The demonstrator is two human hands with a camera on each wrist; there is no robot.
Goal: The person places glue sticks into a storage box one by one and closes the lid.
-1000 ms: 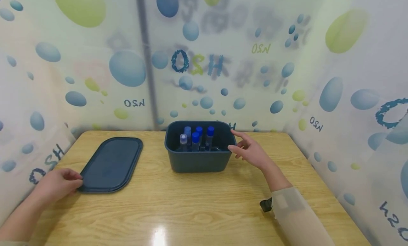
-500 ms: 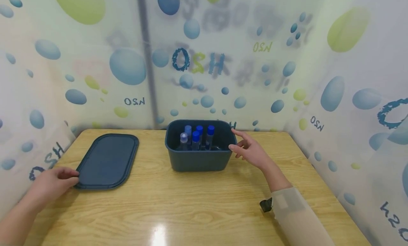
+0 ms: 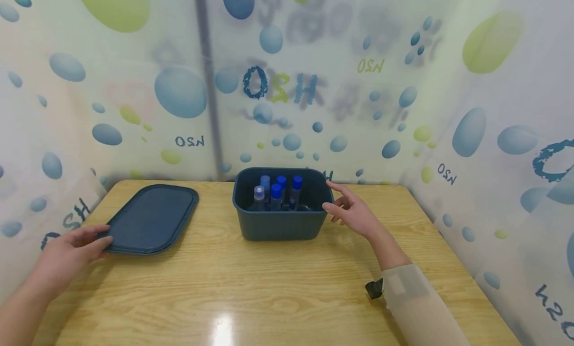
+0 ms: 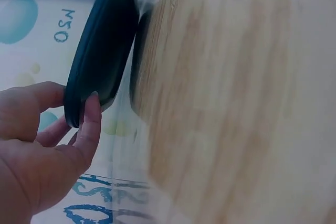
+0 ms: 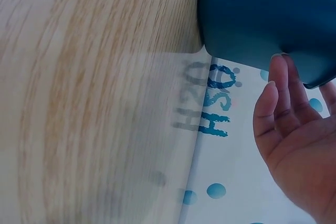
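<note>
A dark blue plastic lid [image 3: 152, 219] with rounded corners is at the left in the head view. My left hand [image 3: 67, 259] pinches its near left corner between thumb and fingers. The left wrist view shows the lid [image 4: 102, 51] tilted, its near end raised above the tabletop. A dark blue storage box [image 3: 280, 226] of similar outline stands upright at the back centre. Several clear bottles with blue caps [image 3: 276, 191] stand inside it; one cap is paler. My right hand [image 3: 352, 211] rests its fingertips on the box's right end, thumb and forefinger spread along the rim.
The wooden table [image 3: 269, 291] reaches back to a patterned curtain [image 3: 341, 101], which also encloses both sides. A small black device [image 3: 374, 288] sits at the right sleeve [image 3: 417, 301].
The lid's near edge has risen off the table as my left hand lifted it and moved slightly away from me. My right hand and the box hold their places.
</note>
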